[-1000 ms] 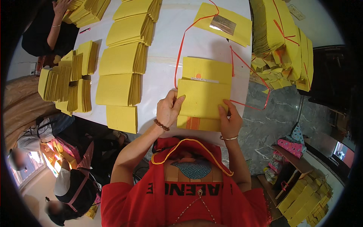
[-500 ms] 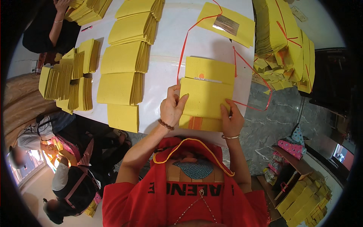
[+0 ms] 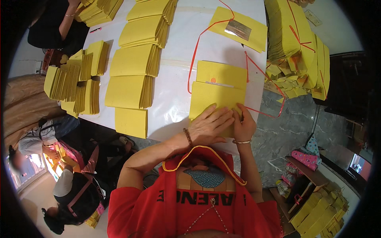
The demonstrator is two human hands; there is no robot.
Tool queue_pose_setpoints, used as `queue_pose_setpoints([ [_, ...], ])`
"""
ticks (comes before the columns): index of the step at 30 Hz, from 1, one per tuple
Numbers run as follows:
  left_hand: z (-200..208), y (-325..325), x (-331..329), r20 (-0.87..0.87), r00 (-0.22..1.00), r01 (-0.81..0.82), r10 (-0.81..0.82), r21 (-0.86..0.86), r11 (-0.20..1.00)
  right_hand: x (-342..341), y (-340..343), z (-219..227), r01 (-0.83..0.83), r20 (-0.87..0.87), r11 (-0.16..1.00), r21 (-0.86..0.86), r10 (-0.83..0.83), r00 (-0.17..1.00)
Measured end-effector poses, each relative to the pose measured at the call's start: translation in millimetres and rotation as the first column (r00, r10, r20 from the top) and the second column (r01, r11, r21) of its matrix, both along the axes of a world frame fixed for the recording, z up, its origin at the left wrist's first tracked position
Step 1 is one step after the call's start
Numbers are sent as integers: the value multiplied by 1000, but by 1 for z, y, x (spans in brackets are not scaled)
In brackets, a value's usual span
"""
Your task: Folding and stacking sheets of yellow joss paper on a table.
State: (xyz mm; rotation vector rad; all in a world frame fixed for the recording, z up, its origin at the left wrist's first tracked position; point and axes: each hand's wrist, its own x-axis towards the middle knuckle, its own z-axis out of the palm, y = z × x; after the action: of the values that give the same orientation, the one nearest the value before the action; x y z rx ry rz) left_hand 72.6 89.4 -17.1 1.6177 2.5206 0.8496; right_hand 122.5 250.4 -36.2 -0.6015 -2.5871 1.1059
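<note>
A folded yellow paper sheet lies on the white table in front of me. My left hand rests flat across its near part, fingers stretched toward the right edge. My right hand grips the sheet's near right side, thumb and fingers pressed together there. Just past the fold shows a yellow panel with an orange mark and a pale strip; whether it is the same sheet I cannot tell. My left hand hides the sheet's near edge.
Yellow folded stacks run in a column on the left. A yellow piece with a picture lies at the back. Red cord loops around the work. Tied yellow bundles stand right. Another person's arm is far left; others sit lower left.
My left hand has moved from the sheet's left edge to lie flat over its near part, covering the orange patch at the near edge. My right hand stays at the right side.
</note>
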Motion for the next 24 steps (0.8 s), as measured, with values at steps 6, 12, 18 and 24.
queue_pose_setpoints([
  [6, -12, -1, -2, 128, 991, 37, -23, -101, 994, -1, 4, 1, 18, 150, 987, -163, 7, 989],
  [12, -18, -1, -5, 168, 983, 88, -68, -113, 990, 13, -10, 19, -379, -102, 853, 360, 439, 892],
  [18, -28, -6, 0, 149, 987, 87, -65, -148, 985, 8, -31, 0, -570, -12, 807, 154, 578, 816],
  [24, -24, -16, -18, 966, 78, -418, -245, 255, 872, 2, -24, 3, -481, -10, 830, -282, 499, 867],
])
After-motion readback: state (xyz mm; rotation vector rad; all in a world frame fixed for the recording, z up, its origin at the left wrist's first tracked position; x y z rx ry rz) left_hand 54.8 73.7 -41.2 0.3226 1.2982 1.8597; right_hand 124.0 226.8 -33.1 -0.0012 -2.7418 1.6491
